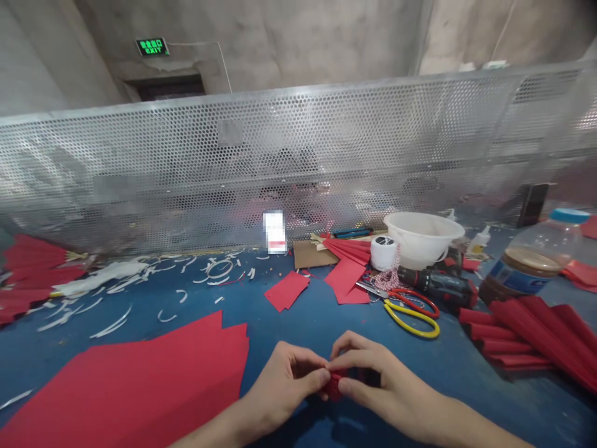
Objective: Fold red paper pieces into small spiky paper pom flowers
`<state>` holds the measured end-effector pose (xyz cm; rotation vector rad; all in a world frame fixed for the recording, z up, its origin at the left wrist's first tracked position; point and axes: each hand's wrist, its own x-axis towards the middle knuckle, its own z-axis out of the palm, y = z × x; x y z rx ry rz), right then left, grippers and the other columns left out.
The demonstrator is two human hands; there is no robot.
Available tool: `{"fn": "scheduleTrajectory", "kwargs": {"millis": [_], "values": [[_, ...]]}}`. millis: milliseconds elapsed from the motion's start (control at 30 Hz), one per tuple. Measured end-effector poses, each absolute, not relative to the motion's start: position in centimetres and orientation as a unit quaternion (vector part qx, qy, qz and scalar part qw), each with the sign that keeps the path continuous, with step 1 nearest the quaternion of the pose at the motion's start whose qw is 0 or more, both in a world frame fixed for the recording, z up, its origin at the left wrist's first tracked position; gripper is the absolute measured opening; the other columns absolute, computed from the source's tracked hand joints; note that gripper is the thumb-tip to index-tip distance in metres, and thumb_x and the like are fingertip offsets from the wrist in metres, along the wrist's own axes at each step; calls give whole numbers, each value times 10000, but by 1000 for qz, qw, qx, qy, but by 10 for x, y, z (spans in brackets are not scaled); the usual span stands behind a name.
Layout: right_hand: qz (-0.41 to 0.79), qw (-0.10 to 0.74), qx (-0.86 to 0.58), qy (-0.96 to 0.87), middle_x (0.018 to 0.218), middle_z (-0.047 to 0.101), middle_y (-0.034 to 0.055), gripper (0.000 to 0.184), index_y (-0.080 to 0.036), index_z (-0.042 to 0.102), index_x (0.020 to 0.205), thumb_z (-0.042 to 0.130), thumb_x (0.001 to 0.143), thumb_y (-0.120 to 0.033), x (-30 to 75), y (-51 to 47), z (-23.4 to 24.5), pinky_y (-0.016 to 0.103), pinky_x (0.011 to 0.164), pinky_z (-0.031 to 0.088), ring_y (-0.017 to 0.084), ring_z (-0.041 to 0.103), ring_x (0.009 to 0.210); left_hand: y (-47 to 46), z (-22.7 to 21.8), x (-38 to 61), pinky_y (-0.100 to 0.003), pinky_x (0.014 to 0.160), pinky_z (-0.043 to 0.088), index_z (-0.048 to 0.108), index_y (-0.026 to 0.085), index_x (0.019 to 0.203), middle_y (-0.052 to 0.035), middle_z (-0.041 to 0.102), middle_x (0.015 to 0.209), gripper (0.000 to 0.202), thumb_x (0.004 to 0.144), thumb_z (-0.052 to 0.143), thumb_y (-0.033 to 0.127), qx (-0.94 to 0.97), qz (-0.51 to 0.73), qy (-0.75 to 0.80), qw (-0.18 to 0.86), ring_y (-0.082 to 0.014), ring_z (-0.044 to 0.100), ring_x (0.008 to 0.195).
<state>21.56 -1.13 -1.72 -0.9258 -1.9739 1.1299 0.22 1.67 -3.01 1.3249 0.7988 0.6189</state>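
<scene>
Near the front middle of the table, a small folded piece of red paper [333,387] is pinched between both hands. My left hand [295,378] grips its left side, thumb on top. My right hand [368,370] holds the other side between thumb and fingers, and the hands nearly touch. Much of the paper is hidden behind the fingers. To the left lies a stack of large red paper sheets [153,379]. Beyond the hands are small red paper pieces [286,291] and scissors [411,311] with red and yellow handles.
A white bowl [422,236], a string spool [384,254], a black power drill [436,285] and a large plastic jar [532,267] stand at the right. Pleated red paper [536,336] lies at the right edge. White paper scraps [112,323] litter the left. A perforated metal panel [186,155] closes the back.
</scene>
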Motion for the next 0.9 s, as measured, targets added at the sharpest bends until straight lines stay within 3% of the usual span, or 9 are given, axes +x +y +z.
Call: {"fn": "scheduleTrajectory", "kwargs": {"millis": [133, 267, 400, 567, 900], "values": [[394, 353, -383, -757, 1001, 580, 23, 106, -239, 683, 978, 629, 896, -281, 210, -15, -18, 238, 710, 474, 134, 578, 820, 17, -28, 5, -279, 666, 508, 777, 60, 937, -130, 733, 769, 447, 751, 756, 466, 585, 291, 366, 663, -170, 642, 649], [339, 363, -387, -777, 1107, 553, 36, 341, -231, 613, 1058, 756, 749, -198, 206, -19, -22, 267, 848, 487, 165, 585, 943, 20, -28, 7, -279, 661, 518, 773, 63, 950, -134, 733, 785, 505, 748, 737, 524, 577, 318, 375, 653, -178, 644, 675], [257, 364, -393, -805, 1113, 557, 47, 375, -246, 560, 1157, 689, 808, -200, 204, -20, -29, 280, 810, 499, 166, 590, 922, 20, -28, 7, -248, 587, 512, 772, 60, 954, -132, 729, 763, 506, 743, 745, 519, 569, 315, 365, 666, -157, 629, 625], [169, 342, -399, -834, 1127, 577, 60, 530, -246, 544, 1185, 777, 708, -240, 204, -19, -33, 331, 818, 492, 220, 585, 971, 21, -29, 5, -231, 530, 514, 772, 68, 959, -113, 716, 741, 456, 755, 751, 474, 568, 312, 381, 659, -136, 612, 581], [162, 355, -386, -836, 1055, 596, 71, 316, -220, 559, 1132, 651, 830, -234, 206, -20, -26, 310, 763, 496, 196, 584, 901, 18, -26, 10, -226, 481, 501, 772, 53, 932, -114, 706, 735, 494, 752, 734, 511, 575, 308, 388, 651, -122, 586, 525]]}}
